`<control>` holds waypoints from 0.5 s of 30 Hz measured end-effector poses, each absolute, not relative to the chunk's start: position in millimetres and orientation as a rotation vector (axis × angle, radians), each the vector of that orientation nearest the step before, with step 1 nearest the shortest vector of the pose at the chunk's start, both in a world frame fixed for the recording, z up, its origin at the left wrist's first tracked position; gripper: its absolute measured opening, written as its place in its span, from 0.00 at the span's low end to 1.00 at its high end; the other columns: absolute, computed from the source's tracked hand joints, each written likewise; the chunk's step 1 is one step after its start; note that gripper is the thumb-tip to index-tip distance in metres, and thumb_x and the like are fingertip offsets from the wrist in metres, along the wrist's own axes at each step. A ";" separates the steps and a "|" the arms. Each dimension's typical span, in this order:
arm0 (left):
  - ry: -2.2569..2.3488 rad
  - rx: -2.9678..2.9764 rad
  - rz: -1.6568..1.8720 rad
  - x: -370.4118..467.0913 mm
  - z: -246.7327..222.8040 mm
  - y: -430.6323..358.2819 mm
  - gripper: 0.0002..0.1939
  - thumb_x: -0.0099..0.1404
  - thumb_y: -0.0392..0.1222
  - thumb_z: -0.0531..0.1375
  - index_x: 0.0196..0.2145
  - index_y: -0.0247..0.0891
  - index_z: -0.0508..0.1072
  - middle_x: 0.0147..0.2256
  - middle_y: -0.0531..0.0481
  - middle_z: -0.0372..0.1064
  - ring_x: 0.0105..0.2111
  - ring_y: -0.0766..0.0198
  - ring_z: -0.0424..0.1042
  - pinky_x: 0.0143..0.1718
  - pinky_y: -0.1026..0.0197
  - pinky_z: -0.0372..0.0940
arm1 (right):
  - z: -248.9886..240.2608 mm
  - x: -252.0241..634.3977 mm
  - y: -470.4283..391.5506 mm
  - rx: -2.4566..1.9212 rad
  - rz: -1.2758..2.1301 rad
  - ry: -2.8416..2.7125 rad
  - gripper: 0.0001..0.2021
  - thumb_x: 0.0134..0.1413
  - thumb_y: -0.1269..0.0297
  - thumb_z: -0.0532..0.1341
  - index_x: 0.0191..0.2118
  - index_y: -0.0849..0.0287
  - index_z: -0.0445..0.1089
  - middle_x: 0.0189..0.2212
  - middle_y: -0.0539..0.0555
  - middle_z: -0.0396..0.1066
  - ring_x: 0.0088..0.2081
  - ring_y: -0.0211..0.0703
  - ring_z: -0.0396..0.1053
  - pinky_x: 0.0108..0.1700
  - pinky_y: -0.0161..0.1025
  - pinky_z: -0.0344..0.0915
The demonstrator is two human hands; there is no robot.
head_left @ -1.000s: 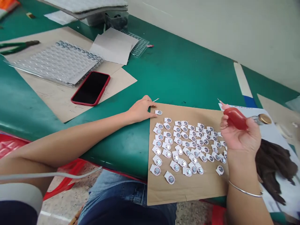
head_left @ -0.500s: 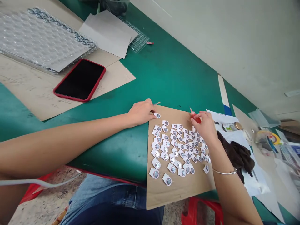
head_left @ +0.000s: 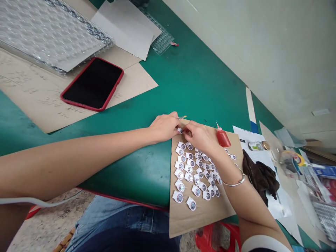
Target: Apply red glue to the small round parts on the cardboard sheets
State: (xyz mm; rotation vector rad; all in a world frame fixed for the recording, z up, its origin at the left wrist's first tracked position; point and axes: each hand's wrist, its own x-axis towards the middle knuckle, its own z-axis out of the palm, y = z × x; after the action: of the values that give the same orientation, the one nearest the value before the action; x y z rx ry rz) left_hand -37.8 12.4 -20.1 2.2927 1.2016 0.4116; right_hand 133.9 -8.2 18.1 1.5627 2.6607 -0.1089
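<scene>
My left hand [head_left: 166,126] is closed at the top left corner of a brown card [head_left: 199,218], pinching a small white tag with a round piece [head_left: 180,130]. A thin brush [head_left: 182,117] sticks out from the same fingers. Touching that tag from the right are the closed fingertips of my right hand [head_left: 199,135]; whether they grip anything is too small to tell. A red bottle with a fine tip [head_left: 223,137] stands on the card beyond the right hand. Several similar tags [head_left: 191,203] lie in rows on the card, partly hidden under my right forearm.
A red-cased phone [head_left: 92,84] lies on brown paper at the left, beside a clear bubbled tray [head_left: 47,31]. At the right are a dark cloth [head_left: 259,176], a small jar [head_left: 258,145], white sheets and a tape roll. A red stool [head_left: 204,238] stands below.
My right hand has let go of the red bottle, which now stands on the card, and has moved left to the tag at my left hand. The view has shifted slightly.
</scene>
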 end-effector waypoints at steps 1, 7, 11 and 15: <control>1.200 2.289 0.417 -37.7 -20.3 12.5 0.11 0.60 0.48 0.55 0.38 0.46 0.74 0.39 0.51 0.62 0.31 0.64 0.65 0.28 0.62 0.56 | 18.9 133.0 -7.8 1.558 -0.081 2.647 0.08 0.53 0.69 0.52 0.28 0.58 0.67 0.29 0.54 0.68 0.27 0.39 0.63 0.26 0.40 0.53; 1.190 2.276 0.424 -37.2 -20.7 13.1 0.12 0.60 0.48 0.55 0.39 0.47 0.74 0.39 0.51 0.62 0.30 0.64 0.65 0.28 0.62 0.56 | 21.4 130.7 -4.7 1.513 -0.056 2.609 0.08 0.51 0.69 0.52 0.27 0.59 0.67 0.28 0.55 0.67 0.26 0.38 0.61 0.24 0.40 0.51; 1.196 2.268 0.409 -37.4 -20.5 13.2 0.13 0.60 0.49 0.55 0.39 0.45 0.74 0.39 0.50 0.62 0.31 0.64 0.65 0.29 0.62 0.56 | 18.3 133.3 0.2 1.465 -0.074 2.592 0.08 0.51 0.70 0.51 0.28 0.60 0.66 0.29 0.55 0.67 0.26 0.38 0.61 0.26 0.41 0.52; 1.181 2.271 0.424 -38.0 -21.6 14.5 0.12 0.60 0.49 0.55 0.40 0.47 0.74 0.38 0.51 0.62 0.31 0.64 0.65 0.28 0.62 0.54 | 17.8 137.2 4.3 1.381 -0.141 2.606 0.08 0.52 0.71 0.50 0.30 0.60 0.66 0.30 0.55 0.67 0.28 0.40 0.62 0.29 0.42 0.55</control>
State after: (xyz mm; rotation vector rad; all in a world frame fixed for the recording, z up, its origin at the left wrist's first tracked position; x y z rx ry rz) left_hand -38.0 14.5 -21.6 2.2712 1.1807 0.4236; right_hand 137.2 4.3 17.8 1.3812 2.6063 -0.1413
